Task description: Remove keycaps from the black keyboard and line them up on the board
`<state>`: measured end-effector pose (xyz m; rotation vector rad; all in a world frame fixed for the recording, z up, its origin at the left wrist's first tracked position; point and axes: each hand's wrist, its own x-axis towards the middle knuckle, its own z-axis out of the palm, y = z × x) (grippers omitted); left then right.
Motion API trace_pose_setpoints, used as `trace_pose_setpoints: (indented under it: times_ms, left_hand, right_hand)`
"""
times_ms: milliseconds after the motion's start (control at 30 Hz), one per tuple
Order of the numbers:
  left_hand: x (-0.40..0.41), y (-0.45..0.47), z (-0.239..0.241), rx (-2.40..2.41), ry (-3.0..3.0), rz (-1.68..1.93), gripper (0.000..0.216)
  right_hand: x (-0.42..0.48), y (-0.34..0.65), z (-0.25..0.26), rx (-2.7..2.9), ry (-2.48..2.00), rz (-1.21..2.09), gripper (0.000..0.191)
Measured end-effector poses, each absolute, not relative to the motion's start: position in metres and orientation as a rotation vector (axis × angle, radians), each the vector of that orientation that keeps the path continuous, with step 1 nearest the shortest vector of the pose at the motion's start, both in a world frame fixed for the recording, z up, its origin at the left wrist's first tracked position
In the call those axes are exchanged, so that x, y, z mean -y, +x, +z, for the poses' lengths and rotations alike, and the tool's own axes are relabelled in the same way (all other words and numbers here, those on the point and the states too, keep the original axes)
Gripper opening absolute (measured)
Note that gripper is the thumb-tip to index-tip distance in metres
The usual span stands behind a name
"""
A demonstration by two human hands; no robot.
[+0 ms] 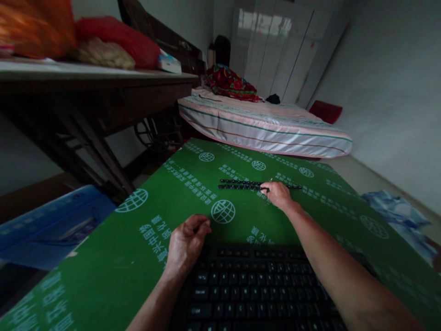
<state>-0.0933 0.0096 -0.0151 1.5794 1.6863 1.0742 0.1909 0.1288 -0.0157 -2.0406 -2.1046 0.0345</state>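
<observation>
A black keyboard (pixel 255 289) lies on a green printed board (pixel 131 257) right in front of me. My left hand (pixel 186 241) rests at the keyboard's upper left corner, fingers curled in a pinch; what they hold, if anything, is too small to see. My right hand (pixel 277 193) reaches further out and its fingertips pinch the nearer of two rows of small black keycaps (pixel 239 185) lined up on the board.
A dark wooden table (pixel 96 87) with red and orange bags stands at the left. A blue plastic box (pixel 48 225) sits low at the left. A striped mattress (pixel 265 124) with a red quilt lies beyond the board. White wardrobe doors at the back.
</observation>
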Motion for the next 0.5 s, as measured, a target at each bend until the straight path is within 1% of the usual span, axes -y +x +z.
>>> trace_pose_setpoints:
  times_ms: [500]
  left_hand:
    - [-0.009,-0.0924,-0.0135,-1.664,1.575,1.091,0.025]
  right_hand:
    - [-0.1305,0.1921,-0.0189,2.114,-2.047,0.012,0.027]
